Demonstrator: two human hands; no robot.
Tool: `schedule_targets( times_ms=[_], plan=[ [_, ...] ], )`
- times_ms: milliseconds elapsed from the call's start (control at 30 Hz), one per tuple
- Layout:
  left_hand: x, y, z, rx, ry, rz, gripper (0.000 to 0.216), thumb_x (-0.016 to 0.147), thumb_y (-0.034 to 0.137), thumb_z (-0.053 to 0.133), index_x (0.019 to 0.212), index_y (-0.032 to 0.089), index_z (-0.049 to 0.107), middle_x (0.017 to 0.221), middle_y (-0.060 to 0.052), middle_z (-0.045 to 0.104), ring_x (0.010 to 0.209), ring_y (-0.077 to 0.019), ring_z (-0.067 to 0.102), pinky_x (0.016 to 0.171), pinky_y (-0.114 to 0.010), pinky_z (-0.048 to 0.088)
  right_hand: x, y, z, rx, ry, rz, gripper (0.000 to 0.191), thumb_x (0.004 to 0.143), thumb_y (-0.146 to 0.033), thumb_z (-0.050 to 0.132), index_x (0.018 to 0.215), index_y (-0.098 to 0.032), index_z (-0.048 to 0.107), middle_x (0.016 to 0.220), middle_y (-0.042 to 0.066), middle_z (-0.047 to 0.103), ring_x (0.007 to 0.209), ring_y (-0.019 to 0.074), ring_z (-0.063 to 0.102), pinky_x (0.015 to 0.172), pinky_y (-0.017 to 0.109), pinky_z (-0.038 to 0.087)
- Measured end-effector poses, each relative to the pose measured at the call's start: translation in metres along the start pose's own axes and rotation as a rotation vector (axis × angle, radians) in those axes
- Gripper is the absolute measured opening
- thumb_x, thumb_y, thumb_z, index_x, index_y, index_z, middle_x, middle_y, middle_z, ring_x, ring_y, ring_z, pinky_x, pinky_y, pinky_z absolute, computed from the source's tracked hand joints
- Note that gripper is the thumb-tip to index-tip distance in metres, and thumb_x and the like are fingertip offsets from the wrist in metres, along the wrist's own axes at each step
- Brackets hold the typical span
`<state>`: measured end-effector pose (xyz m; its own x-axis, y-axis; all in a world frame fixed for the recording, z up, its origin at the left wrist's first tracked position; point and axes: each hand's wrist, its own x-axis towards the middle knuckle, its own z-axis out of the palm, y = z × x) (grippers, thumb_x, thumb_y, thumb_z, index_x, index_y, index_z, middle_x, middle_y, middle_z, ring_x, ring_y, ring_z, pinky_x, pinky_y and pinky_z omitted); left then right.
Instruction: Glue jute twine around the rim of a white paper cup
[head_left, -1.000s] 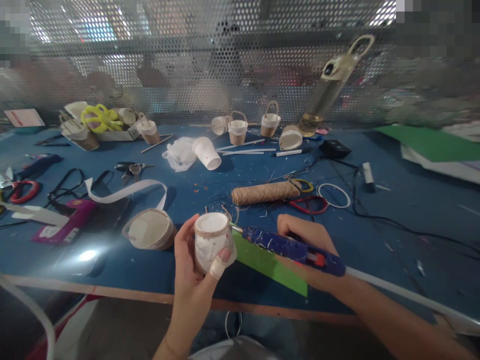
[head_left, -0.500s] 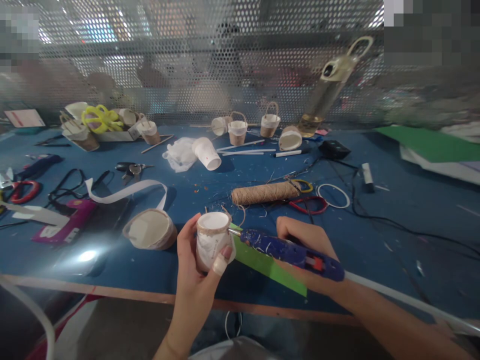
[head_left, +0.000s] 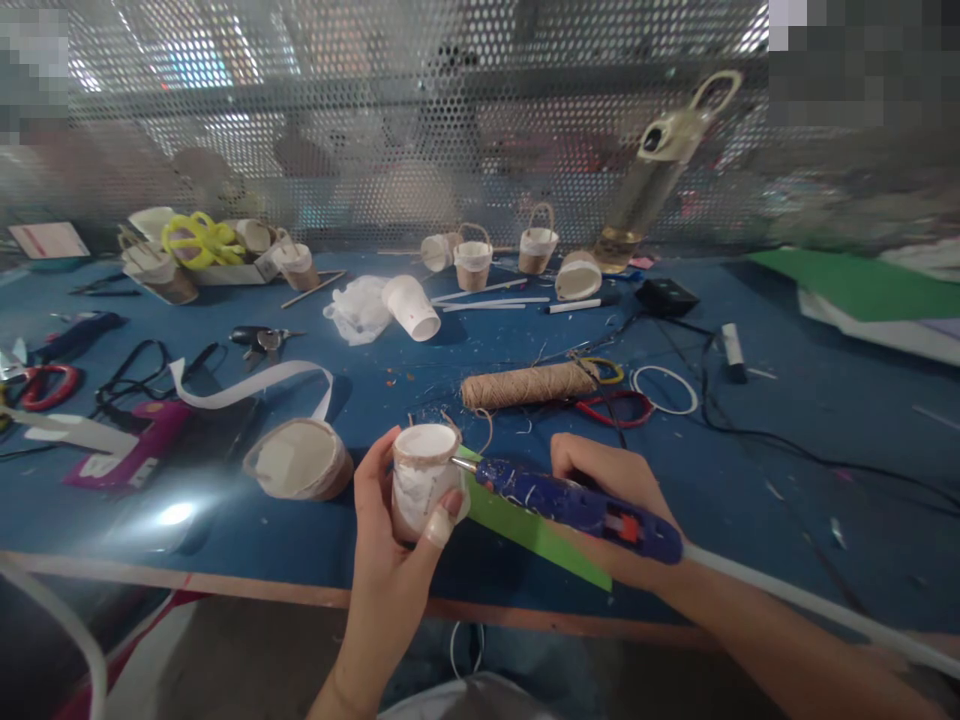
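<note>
My left hand (head_left: 390, 560) is wrapped round a small white paper cup (head_left: 422, 480) with a band of twine at its rim, held upright just above the table's near edge. My right hand (head_left: 611, 495) grips a blue glue gun (head_left: 577, 507), its metal nozzle touching the cup's right side just under the rim. A white glue stick (head_left: 810, 605) trails from the gun's back. A strip of green paper (head_left: 536, 535) lies under the gun. Behind them rests a spool of jute twine (head_left: 529, 384).
The blue table (head_left: 750, 460) holds a twine-wrapped cup lying on its side (head_left: 300, 460), a white paper cup (head_left: 411, 307), small handled cup baskets (head_left: 474, 262), red scissors (head_left: 619, 408), yellow scissors (head_left: 196, 236), a white ring (head_left: 666, 389), black cables (head_left: 787, 440), a bottle (head_left: 651, 180) and green sheets (head_left: 862, 285).
The glue gun's nozzle has slid a little to the left along the cup's twine band; the cup has tilted slightly more upright. Both hands keep their grips.
</note>
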<state>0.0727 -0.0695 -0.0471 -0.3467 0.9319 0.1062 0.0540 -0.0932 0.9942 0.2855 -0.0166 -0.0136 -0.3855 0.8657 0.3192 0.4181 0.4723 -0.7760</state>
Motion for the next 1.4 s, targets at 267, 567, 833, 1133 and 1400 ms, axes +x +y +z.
schedule_targets(
  times_ms=[267,567,833,1133,1400],
  plan=[
    [-0.001,0.002,0.0,-0.066,-0.025,-0.021,0.064,0.092,0.039,0.079,0.148,0.032,0.048,0.154,-0.01,0.056,0.139,-0.0309,0.056,0.115,-0.044,0.044,0.002,0.001,0.0,-0.013,0.025,0.034,0.033,0.075,-0.011,0.064,0.07,-0.025,0.035,0.063,-0.008,0.04,0.055,0.0109,0.035,0.055,0.028,0.027],
    [0.0,0.002,0.001,-0.154,-0.013,-0.069,0.064,0.088,0.041,0.08,0.146,0.033,0.054,0.152,-0.008,0.06,0.136,-0.0314,0.061,0.112,-0.043,0.049,0.003,0.001,0.0,0.029,0.034,0.086,0.031,0.076,-0.012,0.062,0.069,-0.024,0.035,0.061,-0.007,0.041,0.055,0.0111,0.037,0.053,0.029,0.024],
    [0.007,-0.006,-0.005,-0.235,-0.077,-0.145,0.07,0.085,0.049,0.082,0.147,0.033,0.054,0.149,-0.013,0.062,0.134,-0.0408,0.064,0.103,-0.053,0.059,0.007,0.009,-0.008,0.083,0.05,0.128,0.03,0.075,-0.011,0.063,0.066,-0.025,0.038,0.058,-0.007,0.04,0.054,0.0124,0.039,0.05,0.027,0.029],
    [0.007,-0.005,-0.003,-0.248,-0.149,-0.147,0.073,0.082,0.052,0.084,0.145,0.033,0.053,0.137,-0.013,0.07,0.124,-0.0402,0.071,0.097,-0.054,0.063,0.014,0.008,0.007,0.302,0.163,-0.017,0.017,0.088,-0.019,0.077,0.094,-0.027,0.063,0.1,0.002,0.074,0.084,0.0213,0.069,0.072,0.034,0.056],
    [0.006,0.002,0.0,-0.229,-0.201,-0.108,0.067,0.088,0.045,0.081,0.146,0.034,0.05,0.137,-0.01,0.07,0.12,-0.0332,0.072,0.092,-0.041,0.063,0.015,0.018,0.016,0.392,0.007,0.039,0.019,0.089,-0.028,0.084,0.098,-0.026,0.067,0.103,0.001,0.074,0.091,0.018,0.07,0.077,0.03,0.057]
  ],
)
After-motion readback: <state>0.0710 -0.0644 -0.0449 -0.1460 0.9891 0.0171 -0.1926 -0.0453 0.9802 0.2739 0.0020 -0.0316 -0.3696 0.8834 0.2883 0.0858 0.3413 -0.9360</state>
